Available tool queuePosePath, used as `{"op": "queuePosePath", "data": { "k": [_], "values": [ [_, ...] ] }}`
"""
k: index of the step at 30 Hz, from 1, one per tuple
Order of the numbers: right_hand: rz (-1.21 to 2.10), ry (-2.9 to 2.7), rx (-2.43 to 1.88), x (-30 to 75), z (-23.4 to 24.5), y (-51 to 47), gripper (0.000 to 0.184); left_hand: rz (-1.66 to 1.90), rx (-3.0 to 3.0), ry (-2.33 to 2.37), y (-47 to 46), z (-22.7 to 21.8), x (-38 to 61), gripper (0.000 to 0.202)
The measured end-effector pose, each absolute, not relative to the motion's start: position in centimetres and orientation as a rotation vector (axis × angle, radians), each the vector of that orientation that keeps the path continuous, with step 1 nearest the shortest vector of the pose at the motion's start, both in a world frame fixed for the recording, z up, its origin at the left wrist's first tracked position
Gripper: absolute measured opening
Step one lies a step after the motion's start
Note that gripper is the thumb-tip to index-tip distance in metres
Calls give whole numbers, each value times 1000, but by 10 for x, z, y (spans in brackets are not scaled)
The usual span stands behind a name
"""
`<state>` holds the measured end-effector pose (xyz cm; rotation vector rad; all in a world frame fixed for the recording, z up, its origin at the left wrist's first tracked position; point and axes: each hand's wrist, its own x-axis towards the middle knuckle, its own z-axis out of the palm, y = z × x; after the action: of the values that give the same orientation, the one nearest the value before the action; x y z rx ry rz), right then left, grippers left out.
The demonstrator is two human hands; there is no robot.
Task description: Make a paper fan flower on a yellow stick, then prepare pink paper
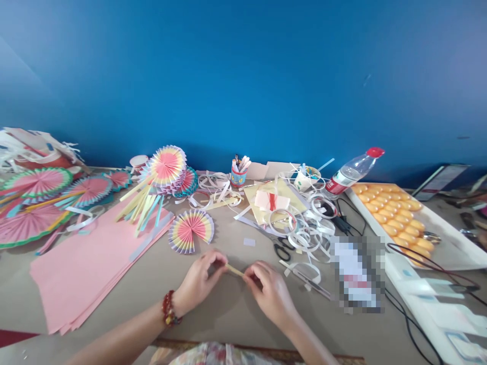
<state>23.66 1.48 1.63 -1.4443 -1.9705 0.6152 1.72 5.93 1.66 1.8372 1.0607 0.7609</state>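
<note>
My left hand (200, 281) and my right hand (268, 289) meet low over the table's middle. Both pinch the ends of a thin wooden stick (235, 270) held level between them. A beaded bracelet (168, 308) circles my left wrist. Just beyond the hands lies a small folded paper fan (191, 230) in pink, yellow and blue. A stack of pink paper sheets (87, 263) lies to the left of my left hand.
Several finished paper fans (167, 167) with sticks pile at the left and back. Curled white paper strips (304, 228), scissors (282, 250), a pen cup (238, 175), a water bottle (352, 173), an orange tray (395, 215) and black cables (407, 314) crowd the right.
</note>
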Motion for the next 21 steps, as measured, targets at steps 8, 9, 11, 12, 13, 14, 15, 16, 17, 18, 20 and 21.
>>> {"op": "queuePosePath", "data": {
  "k": [8, 9, 11, 12, 13, 14, 15, 16, 17, 18, 20, 21],
  "values": [
    [731, -1525, -1350, 215, 30, 15, 16, 794, 983, 784, 51, 39, 51, 26],
    [708, -1496, -1353, 212, 30, 15, 15, 831, 928, 772, 49, 39, 56, 23],
    [656, -1443, -1361, 208, 29, 14, 15, 896, 831, 763, 47, 39, 63, 18],
    [632, -1422, -1363, 206, 29, 13, 15, 916, 794, 761, 47, 39, 65, 16],
    [614, -1409, -1366, 204, 29, 13, 15, 923, 765, 763, 47, 38, 65, 15],
    [601, -1407, -1369, 204, 30, 13, 15, 919, 747, 770, 47, 38, 65, 15],
    [590, -1415, -1373, 204, 30, 13, 15, 909, 743, 779, 49, 38, 64, 15],
    [582, -1436, -1378, 204, 31, 13, 15, 897, 756, 789, 50, 37, 63, 15],
    [576, -1469, -1380, 206, 33, 13, 14, 888, 780, 800, 52, 37, 62, 15],
    [573, -1508, -1377, 208, 34, 13, 13, 882, 809, 809, 54, 36, 60, 15],
    [596, -1582, -1355, 215, 38, 14, 9, 871, 873, 820, 58, 36, 58, 16],
    [621, -1599, -1338, 220, 40, 14, 7, 857, 905, 824, 59, 36, 57, 17]
  ]
}}
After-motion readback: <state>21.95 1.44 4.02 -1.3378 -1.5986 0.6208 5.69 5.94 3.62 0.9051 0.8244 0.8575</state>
